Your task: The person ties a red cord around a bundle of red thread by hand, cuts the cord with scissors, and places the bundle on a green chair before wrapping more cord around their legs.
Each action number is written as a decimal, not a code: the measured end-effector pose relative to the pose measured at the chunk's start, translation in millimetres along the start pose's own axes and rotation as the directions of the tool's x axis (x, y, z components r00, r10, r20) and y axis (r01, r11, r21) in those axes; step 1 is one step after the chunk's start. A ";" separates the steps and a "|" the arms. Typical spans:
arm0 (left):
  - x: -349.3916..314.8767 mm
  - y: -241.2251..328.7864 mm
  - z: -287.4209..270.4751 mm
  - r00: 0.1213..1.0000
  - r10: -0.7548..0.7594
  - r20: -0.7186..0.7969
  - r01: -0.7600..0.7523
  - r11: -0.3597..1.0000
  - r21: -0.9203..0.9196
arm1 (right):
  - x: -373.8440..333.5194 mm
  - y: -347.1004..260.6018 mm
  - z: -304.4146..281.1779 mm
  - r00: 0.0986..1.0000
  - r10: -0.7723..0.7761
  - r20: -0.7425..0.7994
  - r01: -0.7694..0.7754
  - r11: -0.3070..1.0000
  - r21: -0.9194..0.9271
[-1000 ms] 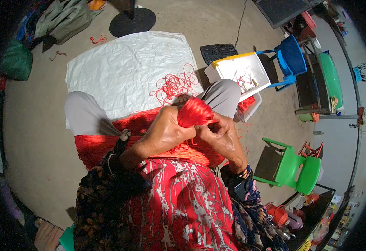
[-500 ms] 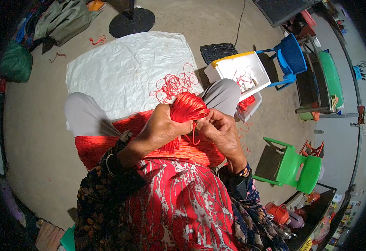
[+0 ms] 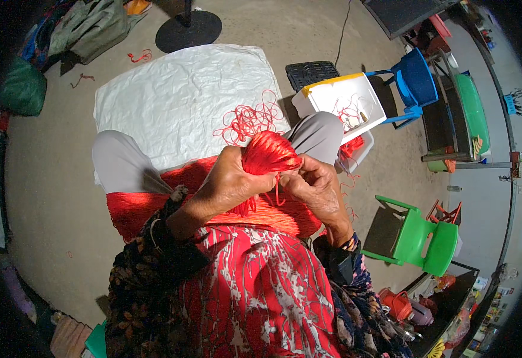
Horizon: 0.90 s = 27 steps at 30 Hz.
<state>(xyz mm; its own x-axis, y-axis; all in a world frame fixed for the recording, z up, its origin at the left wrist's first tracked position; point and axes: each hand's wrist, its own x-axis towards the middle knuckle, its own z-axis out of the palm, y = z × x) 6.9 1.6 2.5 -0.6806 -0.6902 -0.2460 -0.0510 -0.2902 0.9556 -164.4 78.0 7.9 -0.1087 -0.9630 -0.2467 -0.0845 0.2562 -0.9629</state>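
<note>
Bundle up out of the lap now

Red thread bundle (image 3: 268, 154) lifted clear of the fingers' earlier low spot, fanned end now poking up above the left hand (image 3: 231, 182) fingertips. Right hand (image 3: 316, 190) slid off the top of the bundle, now just beside it, fingers pinching a loose strand hanging below.
</note>
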 end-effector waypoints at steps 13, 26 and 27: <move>-1.6 8.0 -1.1 0.998 -0.008 0.059 0.009 1.000 -0.016 | 3.0 -2.5 -3.2 0.985 0.062 0.161 -0.075 0.995 0.073; 3.3 -6.7 -3.1 0.997 -0.075 -0.026 0.068 0.977 -0.200 | -9.2 1.0 1.6 0.996 -0.077 -0.040 0.078 0.996 0.042; 3.5 -5.8 -2.9 0.996 -0.087 -0.035 0.078 0.973 -0.216 | -10.0 -0.2 3.0 0.996 -0.075 -0.051 0.076 0.997 0.023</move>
<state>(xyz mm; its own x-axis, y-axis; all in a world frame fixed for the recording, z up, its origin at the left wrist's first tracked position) 7.0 -1.0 -4.3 -0.6472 -0.6852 -0.3341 0.0549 -0.4790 0.8761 -160.3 87.3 10.2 -0.1521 -0.9740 -0.1679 -0.0695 0.1800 -0.9812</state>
